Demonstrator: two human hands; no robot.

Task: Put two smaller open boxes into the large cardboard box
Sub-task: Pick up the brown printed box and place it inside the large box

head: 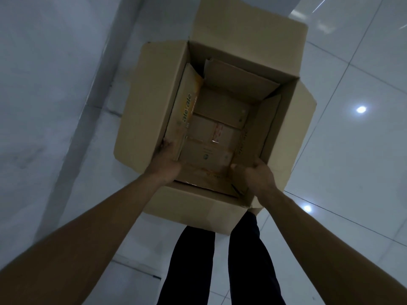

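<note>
Two bare forearms are stretched forward from the bottom corners of the view, above a pair of dark trouser legs [198,267] standing on a pale tiled floor [352,150]. The left hand [165,160] is closed over the near left corner of a smaller open box [211,133], with the fingers curled onto its printed left flap [184,111]. The right hand [256,172] is clenched on the same box's near right edge, thumb pointing inward. This smaller box is seen sitting down inside the large cardboard box [198,203], whose four top flaps are folded outward. Taped flaps are visible at the bottom of the inner box. Whether a second small box is nested there cannot be told. A white wall [44,62] is seen to the left.
</note>
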